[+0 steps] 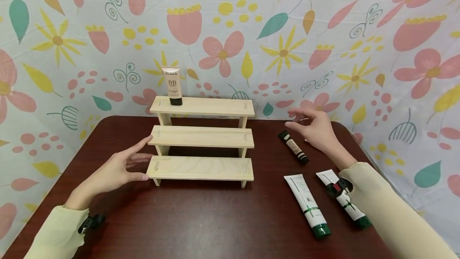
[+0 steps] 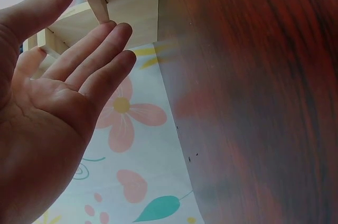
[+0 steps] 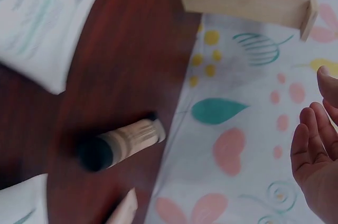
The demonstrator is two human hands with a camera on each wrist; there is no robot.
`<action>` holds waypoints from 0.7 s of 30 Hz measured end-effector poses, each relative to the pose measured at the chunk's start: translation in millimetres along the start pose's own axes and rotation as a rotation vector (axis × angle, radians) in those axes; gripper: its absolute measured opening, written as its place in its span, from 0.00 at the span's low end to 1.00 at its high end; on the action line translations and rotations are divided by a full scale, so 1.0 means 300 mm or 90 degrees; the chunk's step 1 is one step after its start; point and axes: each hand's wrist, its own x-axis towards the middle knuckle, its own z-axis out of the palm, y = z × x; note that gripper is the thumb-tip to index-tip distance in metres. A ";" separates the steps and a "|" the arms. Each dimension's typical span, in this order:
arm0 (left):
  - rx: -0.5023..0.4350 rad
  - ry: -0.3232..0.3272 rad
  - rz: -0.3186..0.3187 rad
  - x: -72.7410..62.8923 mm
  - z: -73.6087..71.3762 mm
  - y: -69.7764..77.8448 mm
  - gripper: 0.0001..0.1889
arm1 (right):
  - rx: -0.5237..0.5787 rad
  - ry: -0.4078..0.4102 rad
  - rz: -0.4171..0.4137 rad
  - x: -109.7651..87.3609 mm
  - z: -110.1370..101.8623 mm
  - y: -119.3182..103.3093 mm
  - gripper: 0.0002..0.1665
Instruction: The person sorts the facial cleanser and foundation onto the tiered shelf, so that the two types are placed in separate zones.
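A three-step wooden display stand (image 1: 201,136) stands on the table. My left hand (image 1: 113,171) reaches to its left side, fingers extended, fingertips and thumb at the ends of the lower steps; in the left wrist view that hand (image 2: 58,92) shows a bare palm. On the top step, at the left, a BB cream tube (image 1: 173,85) stands upright on its black cap. My right hand (image 1: 316,127) hovers right of the stand with loosely bent fingers and nothing in them. Below it lies a small black-and-beige tube (image 1: 294,147), also seen as a blurred tube (image 3: 124,143) in the right wrist view.
Two white tubes with green caps lie at the right: one white tube (image 1: 307,205) in full view, another white tube (image 1: 350,207) partly under the right forearm. A pale pointed tip (image 3: 125,209) shows near the table edge. A floral cloth (image 1: 223,19) hangs behind the table.
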 end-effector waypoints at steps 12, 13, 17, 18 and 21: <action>0.013 -0.002 0.004 -0.001 -0.004 0.004 0.59 | -0.043 -0.007 0.043 -0.102 -0.048 0.121 0.19; 0.015 -0.002 0.004 -0.002 -0.004 0.004 0.60 | -0.047 -0.009 0.045 -0.106 -0.050 0.127 0.18; 0.016 -0.003 0.001 -0.003 -0.003 0.003 0.60 | -0.053 -0.013 0.043 -0.119 -0.055 0.154 0.19; 0.015 -0.004 0.001 -0.003 -0.002 0.003 0.60 | -0.058 -0.015 0.040 -0.121 -0.056 0.160 0.18; 0.011 -0.006 0.000 -0.001 -0.001 0.003 0.60 | -0.060 -0.016 0.043 -0.128 -0.057 0.175 0.18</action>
